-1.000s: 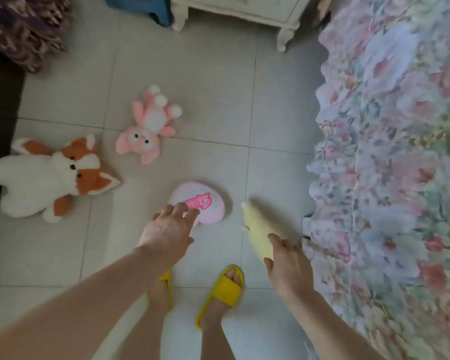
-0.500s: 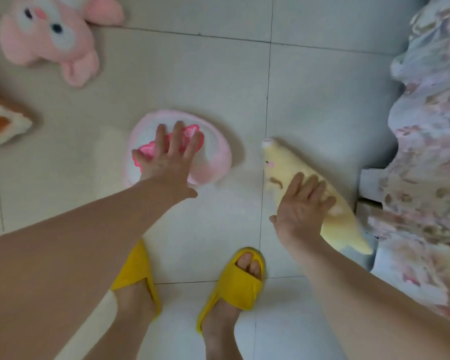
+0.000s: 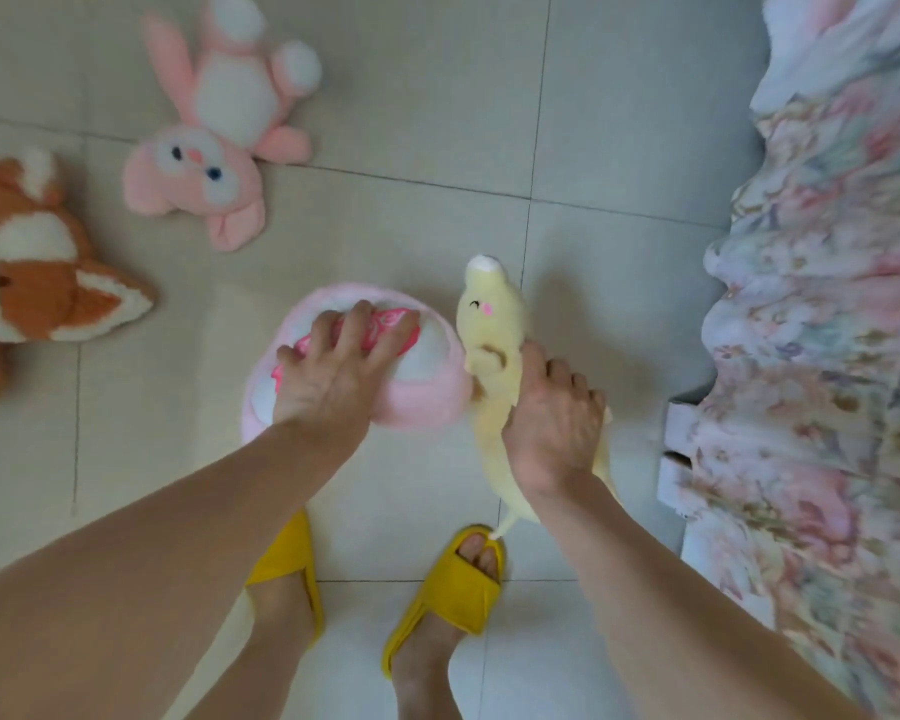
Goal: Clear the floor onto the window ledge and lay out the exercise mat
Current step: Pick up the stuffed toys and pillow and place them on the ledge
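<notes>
My left hand [image 3: 344, 371] is clamped over the round pink cushion [image 3: 417, 392], fingers spread across its bright pink patch and curling into the plush. My right hand [image 3: 552, 428] is wrapped around the middle of the long yellow plush toy [image 3: 492, 324] — its little face points away from me and its thin tail end reaches down toward my right foot. The cushion and the yellow toy press against each other, side by side, low over the tiled floor [image 3: 427, 96]; I cannot tell whether they are touching the tiles or just off them.

Farther out on the floor lies the pink rabbit [image 3: 214, 142], on its back with its head toward me. The orange-and-white fox [image 3: 32, 262] lies at the left edge, partly out of view. Both are well apart from my hands. The flowered bedspread [image 3: 827, 304] hangs down on my right — and my yellow slippers [image 3: 453, 584] are planted just below the toys.
</notes>
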